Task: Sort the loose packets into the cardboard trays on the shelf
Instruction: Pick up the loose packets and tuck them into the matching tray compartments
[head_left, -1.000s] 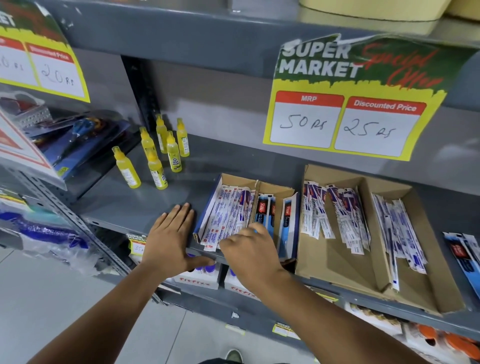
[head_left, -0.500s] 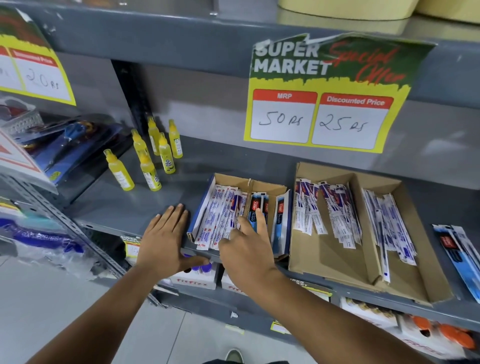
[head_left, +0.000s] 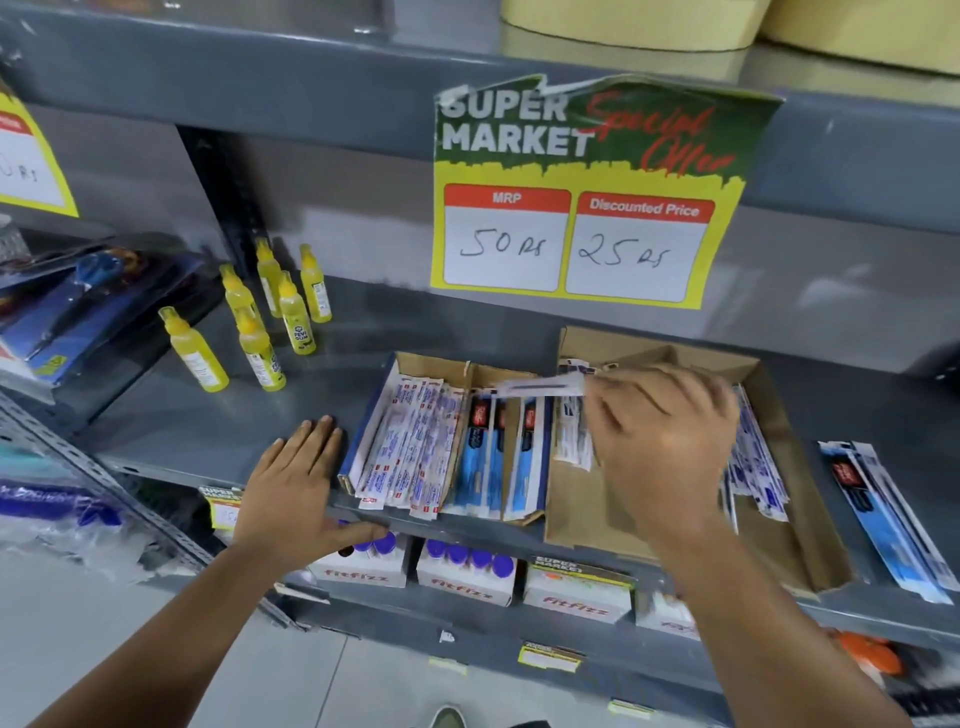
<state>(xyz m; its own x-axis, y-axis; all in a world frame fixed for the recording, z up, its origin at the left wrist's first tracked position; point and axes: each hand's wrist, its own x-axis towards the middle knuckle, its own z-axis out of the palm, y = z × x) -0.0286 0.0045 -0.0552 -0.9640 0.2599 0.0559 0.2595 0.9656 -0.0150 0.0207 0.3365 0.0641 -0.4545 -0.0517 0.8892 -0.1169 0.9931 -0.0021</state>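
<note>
My right hand (head_left: 662, 441) hovers over the large cardboard tray (head_left: 582, 514) and pinches a thin white packet (head_left: 540, 386), held level above the gap between the two trays. The small cardboard tray (head_left: 431, 365) to the left holds white-and-red packets (head_left: 410, 441) in one compartment and blue packets (head_left: 480, 457) in the other. My left hand (head_left: 296, 483) lies flat on the grey shelf (head_left: 218, 415) beside the small tray, thumb over the shelf edge. The large tray holds white-and-blue packets (head_left: 756, 467), partly hidden by my right hand. Loose blue packets (head_left: 883, 514) lie on the shelf at the right.
Several yellow bottles (head_left: 260, 322) stand at the back left of the shelf. A yellow price sign (head_left: 582, 208) hangs from the shelf above. White Fitfizz boxes (head_left: 462, 577) sit on the shelf below. Blue blister packs (head_left: 88, 301) lie on the neighbouring shelf at the left.
My right hand has lifted out of the small tray and moved right over the large tray, now holding a thin white packet. The left hand has stayed flat on the shelf.
</note>
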